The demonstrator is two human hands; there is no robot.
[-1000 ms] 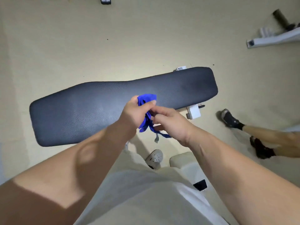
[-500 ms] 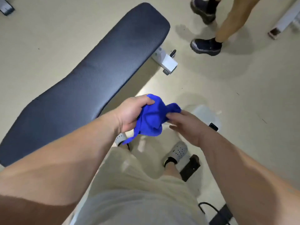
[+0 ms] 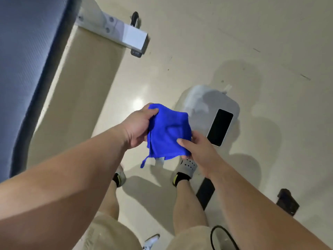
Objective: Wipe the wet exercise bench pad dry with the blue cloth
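Two hands gripping one blue cloth (image 3: 168, 131) above the feet: left hand (image 3: 137, 127) pinching its top corner, right hand (image 3: 197, 150) clamping its lower edge. Beyond, phone (image 3: 219, 127) lying on a grey pad (image 3: 198, 100). Far left, bench pad (image 3: 23, 56), well apart from cloth.

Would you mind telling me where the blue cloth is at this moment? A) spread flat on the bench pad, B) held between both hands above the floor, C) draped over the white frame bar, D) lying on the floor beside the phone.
B: the blue cloth is gripped by the left hand and the right hand, hanging in the air, clear of the bench pad.
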